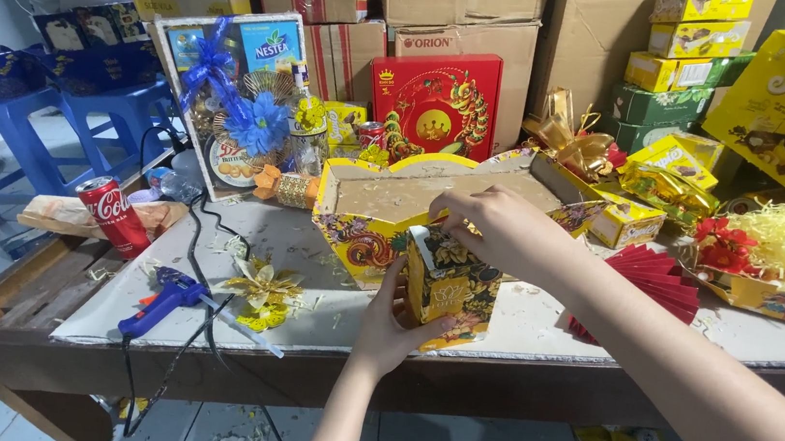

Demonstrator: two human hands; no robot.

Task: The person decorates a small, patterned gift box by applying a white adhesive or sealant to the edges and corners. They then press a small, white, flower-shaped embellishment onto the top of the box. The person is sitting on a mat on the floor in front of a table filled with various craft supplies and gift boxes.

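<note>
Head view: small black-and-gold floral box between left hand and right hand.

One head-worn camera looks down and forward, close over the cluttered worktable.

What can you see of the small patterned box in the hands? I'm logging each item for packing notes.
The small box looks like printed cardboard, dark with yellow-gold flowers and a pale panel on its front. It stands roughly upright at the table's front edge, against the larger yellow tray. The left hand cups its lower left side; the right hand grips its top. Whether the top is open is hidden.
</note>
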